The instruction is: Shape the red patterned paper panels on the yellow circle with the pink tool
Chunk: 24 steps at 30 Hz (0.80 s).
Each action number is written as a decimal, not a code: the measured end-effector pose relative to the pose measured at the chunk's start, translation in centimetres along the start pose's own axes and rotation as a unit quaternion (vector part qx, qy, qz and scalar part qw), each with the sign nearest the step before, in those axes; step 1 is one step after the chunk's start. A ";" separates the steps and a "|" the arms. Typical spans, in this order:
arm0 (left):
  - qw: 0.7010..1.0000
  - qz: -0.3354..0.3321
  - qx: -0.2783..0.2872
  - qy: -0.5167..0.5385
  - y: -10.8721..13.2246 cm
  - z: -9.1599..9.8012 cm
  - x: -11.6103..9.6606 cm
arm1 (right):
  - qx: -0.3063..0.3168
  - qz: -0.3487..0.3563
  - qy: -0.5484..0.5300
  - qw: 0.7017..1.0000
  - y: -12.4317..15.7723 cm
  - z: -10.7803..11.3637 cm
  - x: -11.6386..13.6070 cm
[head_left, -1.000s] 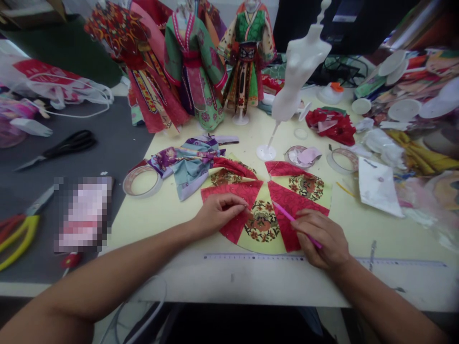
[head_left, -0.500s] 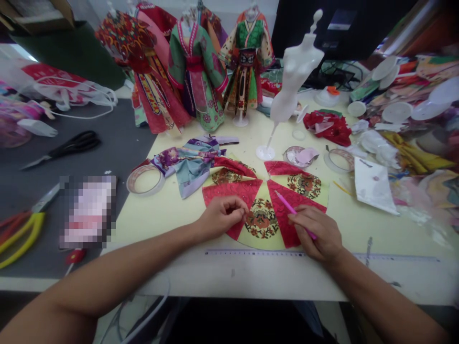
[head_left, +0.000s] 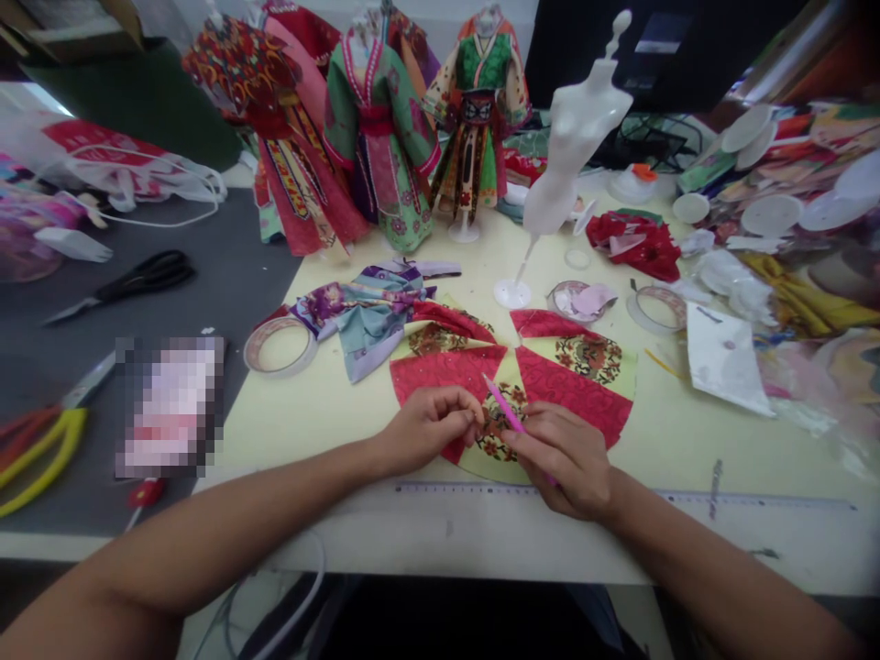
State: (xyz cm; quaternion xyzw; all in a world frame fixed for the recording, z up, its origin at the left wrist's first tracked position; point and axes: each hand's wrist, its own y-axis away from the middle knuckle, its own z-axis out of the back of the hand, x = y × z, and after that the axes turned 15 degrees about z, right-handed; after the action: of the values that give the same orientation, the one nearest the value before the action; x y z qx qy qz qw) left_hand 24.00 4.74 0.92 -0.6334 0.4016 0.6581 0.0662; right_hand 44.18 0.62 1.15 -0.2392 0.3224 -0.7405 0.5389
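Observation:
A round piece of doll skirt fabric (head_left: pixel 577 385), with red and pale yellow panels and printed flowers, lies spread on the table before me. My right hand (head_left: pixel 567 458) grips a slim pink pen (head_left: pixel 507 407), its tip pointing up and left over the middle of the fabric. Beside it, over the fabric's lower left part, my left hand (head_left: pixel 436 426) has thumb and forefinger pressed together. Whatever those fingertips may hold is too small to make out. The two hands are close to each other, and they hide part of the front yellow panel.
A clear ruler (head_left: pixel 687 500) lies along the front edge. Behind the fabric stand a white mannequin (head_left: pixel 574 137) and several dressed doll forms (head_left: pixel 378 137). Left are a tape roll (head_left: pixel 279 346), black scissors (head_left: pixel 148 275) and yellow-handled scissors (head_left: pixel 48 449). A white packet (head_left: pixel 727 357) lies at right.
My right hand has moved left with the pink pen, from the right red panel to near my left hand. My left hand has shifted slightly down and right, still pinched.

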 end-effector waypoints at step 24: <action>0.999 0.033 0.002 0.031 -0.1 0.1 0.5 | 0.000 -0.002 -0.030 1.000 -0.1 2.0 0.5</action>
State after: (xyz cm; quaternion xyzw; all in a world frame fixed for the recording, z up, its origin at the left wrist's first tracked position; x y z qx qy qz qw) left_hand 23.94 4.67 0.44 -0.6395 0.4257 0.6393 0.0331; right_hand 45.34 -0.31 2.52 -0.2625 0.3053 -0.7342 0.5467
